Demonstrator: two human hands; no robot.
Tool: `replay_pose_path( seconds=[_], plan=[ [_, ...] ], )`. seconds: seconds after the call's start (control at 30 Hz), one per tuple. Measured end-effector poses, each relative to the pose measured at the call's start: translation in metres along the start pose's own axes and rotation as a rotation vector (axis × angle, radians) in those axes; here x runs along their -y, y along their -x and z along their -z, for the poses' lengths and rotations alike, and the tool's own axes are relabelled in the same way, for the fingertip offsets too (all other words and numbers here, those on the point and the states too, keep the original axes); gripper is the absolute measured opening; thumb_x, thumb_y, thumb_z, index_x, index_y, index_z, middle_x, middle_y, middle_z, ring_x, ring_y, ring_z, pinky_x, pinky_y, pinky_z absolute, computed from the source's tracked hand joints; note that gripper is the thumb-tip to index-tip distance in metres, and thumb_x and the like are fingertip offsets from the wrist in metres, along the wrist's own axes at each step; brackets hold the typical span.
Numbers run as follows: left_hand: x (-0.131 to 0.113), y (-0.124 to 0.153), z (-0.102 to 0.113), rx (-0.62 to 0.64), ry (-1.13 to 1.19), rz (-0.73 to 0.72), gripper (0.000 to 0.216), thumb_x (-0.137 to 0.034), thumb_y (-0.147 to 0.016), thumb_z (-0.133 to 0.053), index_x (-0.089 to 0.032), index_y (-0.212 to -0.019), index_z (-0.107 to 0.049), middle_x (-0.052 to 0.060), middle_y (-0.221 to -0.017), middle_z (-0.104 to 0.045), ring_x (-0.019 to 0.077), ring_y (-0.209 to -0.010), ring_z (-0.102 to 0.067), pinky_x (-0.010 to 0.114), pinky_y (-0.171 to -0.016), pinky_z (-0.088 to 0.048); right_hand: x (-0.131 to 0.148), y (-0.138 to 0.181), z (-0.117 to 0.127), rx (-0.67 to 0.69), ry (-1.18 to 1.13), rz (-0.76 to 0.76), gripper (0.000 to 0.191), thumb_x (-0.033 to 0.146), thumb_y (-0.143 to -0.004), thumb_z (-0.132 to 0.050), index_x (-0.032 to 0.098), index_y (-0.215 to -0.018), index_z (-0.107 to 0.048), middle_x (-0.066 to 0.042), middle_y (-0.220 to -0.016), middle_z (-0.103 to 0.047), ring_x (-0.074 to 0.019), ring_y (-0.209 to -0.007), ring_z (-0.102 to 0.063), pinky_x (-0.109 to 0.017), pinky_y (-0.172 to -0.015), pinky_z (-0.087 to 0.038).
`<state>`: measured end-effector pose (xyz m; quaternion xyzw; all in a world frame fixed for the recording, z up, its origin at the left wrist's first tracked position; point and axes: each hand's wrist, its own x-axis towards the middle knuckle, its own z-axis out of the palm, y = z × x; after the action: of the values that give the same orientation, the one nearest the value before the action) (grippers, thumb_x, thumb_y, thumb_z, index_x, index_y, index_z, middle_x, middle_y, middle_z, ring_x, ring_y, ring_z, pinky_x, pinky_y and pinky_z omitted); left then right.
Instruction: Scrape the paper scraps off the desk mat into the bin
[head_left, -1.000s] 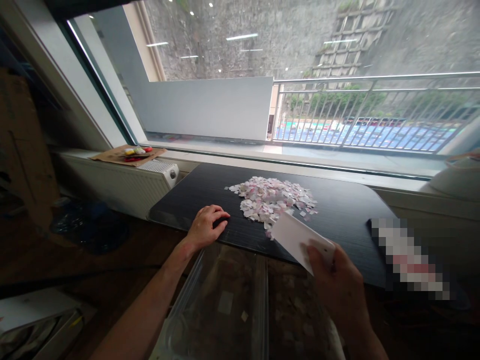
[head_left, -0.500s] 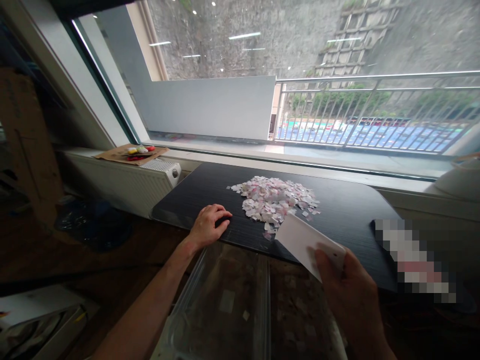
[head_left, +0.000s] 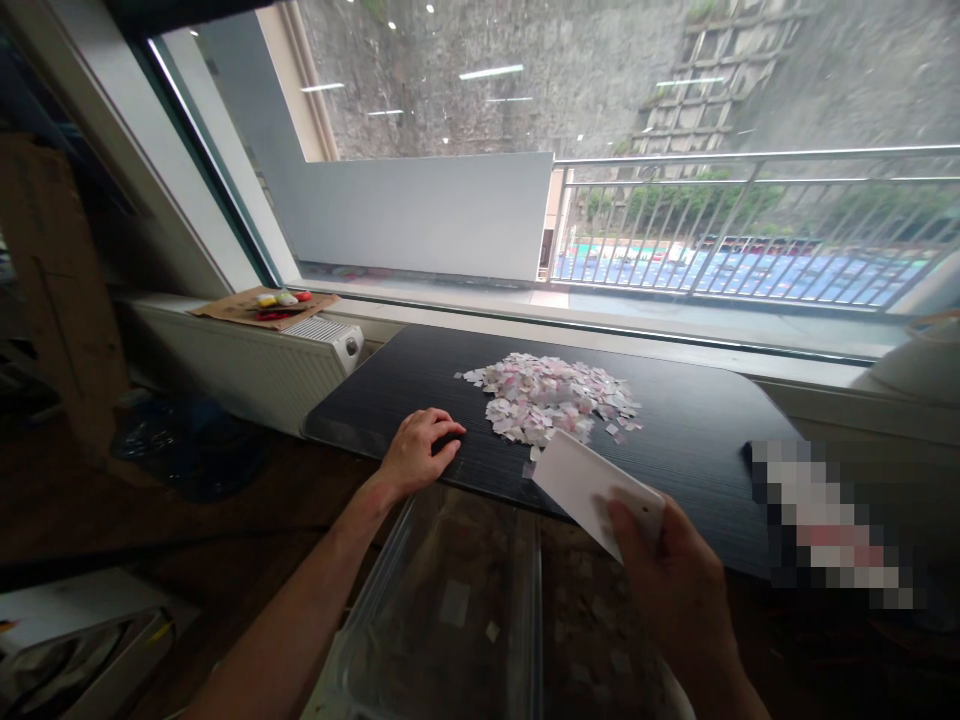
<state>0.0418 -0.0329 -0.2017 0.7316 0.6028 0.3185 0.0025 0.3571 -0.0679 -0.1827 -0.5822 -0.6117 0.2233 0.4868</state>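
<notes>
My right hand [head_left: 667, 560] grips a flat white plastic scraper [head_left: 592, 485] that has a small hole near the held end. The scraper's far edge is at the near side of a pile of small white and pinkish square scraps [head_left: 551, 395] on the dark table [head_left: 367, 390]. A few loose scraps [head_left: 529, 468] lie by its left corner, close to the table's front edge. Left of the pile, my left hand [head_left: 420, 448] rests on the table edge, fingers loosely curved and thumb apart, holding nothing.
Below the table's front edge stands a clear plastic bin [head_left: 442, 620] with a few scraps in it. A white radiator [head_left: 300, 365] carrying cardboard [head_left: 247, 302] is at the left. Behind the table runs a window sill [head_left: 525, 315]. A blurred-out object [head_left: 832, 530] lies at the right edge.
My right hand and the scraper have moved slightly left along the front of the pile. Loose scraps near the table edge have shifted left too. My left hand has stayed put.
</notes>
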Motion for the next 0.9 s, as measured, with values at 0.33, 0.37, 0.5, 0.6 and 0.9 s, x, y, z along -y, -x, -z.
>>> replay_pose_path(
  seconds=[0.33, 0.37, 0.5, 0.6, 0.9],
  plan=[
    [-0.001, 0.0, 0.001, 0.008, -0.005, -0.001, 0.019, -0.026, -0.086, -0.058, -0.023, -0.098, -0.073, 0.005, -0.103, -0.066, 0.0227, -0.099, -0.061, 0.043, -0.098, -0.046, 0.005, 0.001, -0.006, 0.031, -0.088, -0.061, 0.041, 0.055, -0.077, -0.065, 0.018, -0.094, -0.073, -0.004, -0.072, -0.073, -0.02, -0.061, -0.067, -0.027, -0.056, -0.053],
    [-0.001, 0.0, 0.001, 0.009, -0.006, -0.002, 0.02, -0.026, -0.086, -0.058, -0.023, -0.098, -0.073, 0.006, -0.103, -0.066, 0.0227, -0.099, -0.061, 0.043, -0.098, -0.046, 0.005, 0.001, -0.007, 0.043, -0.099, -0.07, 0.042, 0.056, -0.077, -0.065, 0.018, -0.093, -0.073, -0.003, -0.071, -0.073, -0.0199, -0.06, -0.067, -0.027, -0.055, -0.053],
    [-0.001, 0.0, 0.0, 0.008, -0.009, -0.001, 0.02, -0.026, -0.086, -0.058, -0.023, -0.099, -0.073, 0.006, -0.103, -0.066, 0.023, -0.1, -0.061, 0.044, -0.099, -0.045, 0.008, 0.0, -0.009, 0.003, -0.093, -0.107, 0.042, 0.056, -0.077, -0.065, 0.019, -0.095, -0.073, -0.003, -0.071, -0.072, -0.02, -0.062, -0.066, -0.028, -0.059, -0.053],
    [0.0, 0.0, 0.0, 0.006, -0.011, 0.001, 0.02, -0.025, -0.086, -0.058, -0.023, -0.099, -0.073, 0.005, -0.103, -0.066, 0.023, -0.1, -0.061, 0.044, -0.099, -0.045, 0.01, 0.001, -0.011, 0.045, -0.096, -0.107, 0.041, 0.056, -0.076, -0.066, 0.019, -0.093, -0.072, -0.002, -0.07, -0.071, -0.0199, -0.062, -0.065, -0.028, -0.058, -0.052],
    [-0.002, 0.0, 0.001, 0.011, -0.012, 0.0, 0.021, -0.024, -0.085, -0.058, -0.021, -0.099, -0.073, 0.006, -0.103, -0.066, 0.0232, -0.1, -0.061, 0.044, -0.097, -0.046, 0.012, 0.003, -0.011, 0.102, -0.161, -0.117, 0.037, 0.053, -0.074, -0.068, 0.019, -0.087, -0.072, 0.0, -0.064, -0.069, -0.0185, -0.057, -0.062, -0.026, -0.052, -0.048]
  ],
)
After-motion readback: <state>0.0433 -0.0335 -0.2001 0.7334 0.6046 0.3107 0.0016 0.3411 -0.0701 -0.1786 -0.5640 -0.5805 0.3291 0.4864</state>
